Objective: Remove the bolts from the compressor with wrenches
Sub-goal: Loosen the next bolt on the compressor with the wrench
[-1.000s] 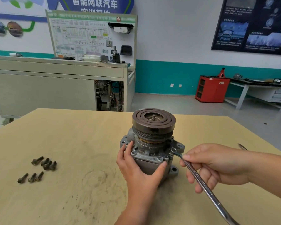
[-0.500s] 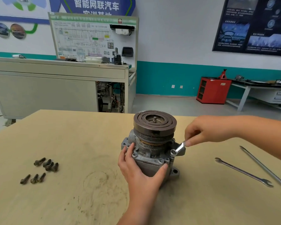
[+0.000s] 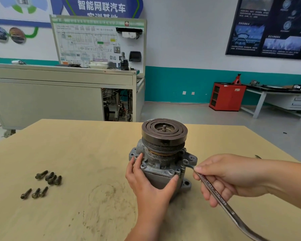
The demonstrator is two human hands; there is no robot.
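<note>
Left hand (image 3: 151, 181) grasps compressor (image 3: 163, 153) body; right hand (image 3: 233, 176), at its 4 o'clock, grips wrench (image 3: 231, 213) engaged on bolt (image 3: 185, 161).

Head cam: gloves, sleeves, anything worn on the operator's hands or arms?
No gloves: the left hand and right hand are bare. No sleeve shows on the left forearm or right forearm within the frame. No watch, ring, band or marking is visible.
</note>
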